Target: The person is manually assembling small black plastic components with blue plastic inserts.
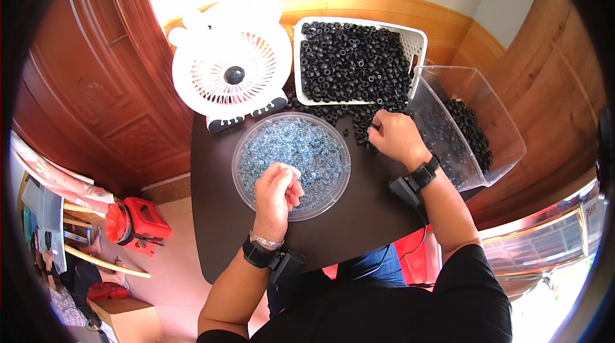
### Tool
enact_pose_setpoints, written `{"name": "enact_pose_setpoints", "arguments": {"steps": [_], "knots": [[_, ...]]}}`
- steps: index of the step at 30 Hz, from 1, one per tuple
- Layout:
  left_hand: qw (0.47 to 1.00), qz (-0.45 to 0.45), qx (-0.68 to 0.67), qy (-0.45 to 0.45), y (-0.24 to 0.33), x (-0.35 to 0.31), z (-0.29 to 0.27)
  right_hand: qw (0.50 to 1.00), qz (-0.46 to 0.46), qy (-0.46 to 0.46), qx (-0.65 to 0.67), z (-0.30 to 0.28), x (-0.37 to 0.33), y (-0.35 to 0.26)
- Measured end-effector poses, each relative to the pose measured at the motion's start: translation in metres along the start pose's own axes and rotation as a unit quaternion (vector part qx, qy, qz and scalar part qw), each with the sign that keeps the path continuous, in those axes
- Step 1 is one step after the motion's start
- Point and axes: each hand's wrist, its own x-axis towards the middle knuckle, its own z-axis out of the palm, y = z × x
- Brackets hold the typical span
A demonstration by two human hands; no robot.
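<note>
My left hand (274, 194) is over the near edge of a round clear tub (348, 170) filled with small clear bluish pieces (301, 144). Its fingers are curled together, and whatever they may hold is hidden. My right hand (398, 138) is closed, with thumb and fingertips together at the edge of loose black ring-shaped caps (362, 126) spread on the dark table (221, 215). Anything between those fingertips is too small to make out. A single black cap (346, 132) lies between the tub and the right hand.
A white basket (419, 45) heaped with black caps stands at the back. To the right, a clear plastic bin (506, 118) holds more. A white animal-shaped fan (192, 80) stands at back left. Red stool (147, 218) and cardboard box (131, 320) are on the floor at left.
</note>
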Motion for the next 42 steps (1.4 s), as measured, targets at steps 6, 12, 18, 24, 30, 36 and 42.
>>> {"name": "enact_pose_setpoints", "arguments": {"steps": [6,12,18,24,30,36,42], "knots": [[0.998,-0.025,0.014,-0.063,-0.001,0.000,0.001,0.942,-0.252,0.041,0.216,-0.025,-0.006,-0.093],[0.996,-0.006,-0.051,-0.066,-0.005,0.005,-0.002,0.917,-0.313,0.029,0.245,-0.010,-0.001,-0.121],[0.994,-0.016,-0.089,-0.063,0.001,0.004,-0.006,0.903,-0.284,0.057,0.318,-0.004,-0.005,-0.122],[0.993,-0.034,-0.057,-0.093,0.005,0.006,-0.006,0.889,-0.274,0.070,0.359,0.001,-0.006,-0.119],[0.995,-0.025,-0.036,-0.085,0.003,0.005,-0.005,0.886,-0.282,0.082,0.359,0.003,-0.007,-0.116],[0.997,-0.008,-0.006,-0.073,0.006,0.004,-0.010,0.902,-0.274,0.030,0.333,-0.007,0.000,-0.104],[0.996,0.017,-0.019,-0.081,0.005,0.005,-0.007,0.957,-0.251,-0.044,0.137,0.022,0.001,-0.087]]}}
